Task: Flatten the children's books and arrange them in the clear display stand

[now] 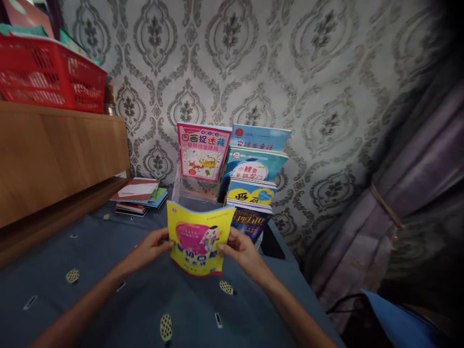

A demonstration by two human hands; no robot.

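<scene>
Between my two hands is a yellow book (197,241) with a pink patch and a cartoon child on its cover, held upright and slightly bowed. My left hand (158,244) pinches its left edge, thumb in front. My right hand (237,249) grips the right edge the same way. Just behind it stands a clear tiered book rack (176,186). A pink picture book (205,153) leans in its back left part. On the right side, several books rise in steps, among them a dark blue book (253,223) and a teal book (255,166).
A small stack of books (139,191) lies at the left on the dark patterned cloth (119,309). A wooden cabinet (61,159) bears a red basket (83,82). A dark flat object (272,244) lies right of the rack, and a tied curtain (366,241) hangs at the right.
</scene>
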